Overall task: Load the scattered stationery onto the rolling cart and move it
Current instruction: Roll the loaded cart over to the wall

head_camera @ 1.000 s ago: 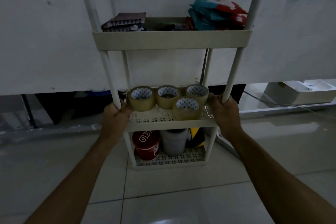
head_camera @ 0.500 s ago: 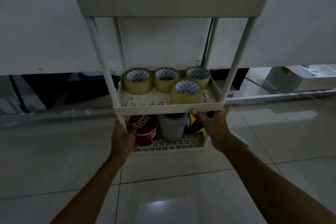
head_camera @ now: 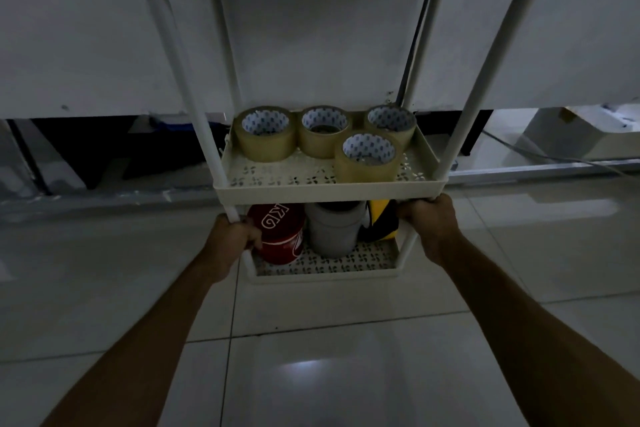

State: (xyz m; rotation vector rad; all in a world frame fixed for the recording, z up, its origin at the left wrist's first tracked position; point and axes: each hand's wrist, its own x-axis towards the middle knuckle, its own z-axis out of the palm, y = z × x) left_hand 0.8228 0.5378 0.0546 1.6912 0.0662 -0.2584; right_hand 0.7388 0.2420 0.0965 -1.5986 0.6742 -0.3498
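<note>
A cream rolling cart (head_camera: 329,189) with perforated shelves stands on the tiled floor in front of me. Its middle shelf holds several rolls of clear tape (head_camera: 369,158). On the bottom shelf sit a red roll (head_camera: 282,236), a grey roll (head_camera: 334,230) and a yellow-black roll (head_camera: 381,220). My left hand (head_camera: 230,241) is wrapped around the front left post just under the middle shelf. My right hand (head_camera: 429,218) grips the front right corner below that shelf. The top shelf is mostly cut off by the frame.
A white wall panel (head_camera: 104,45) rises right behind the cart, with a dark gap beneath it. A white box (head_camera: 581,135) and a cable (head_camera: 554,159) lie on the floor at the right. Glossy tiles (head_camera: 311,374) stretch toward me.
Both hands have slid down from above the middle shelf to just under it. The cart now looms larger and higher, with its top shelf leaving the frame.
</note>
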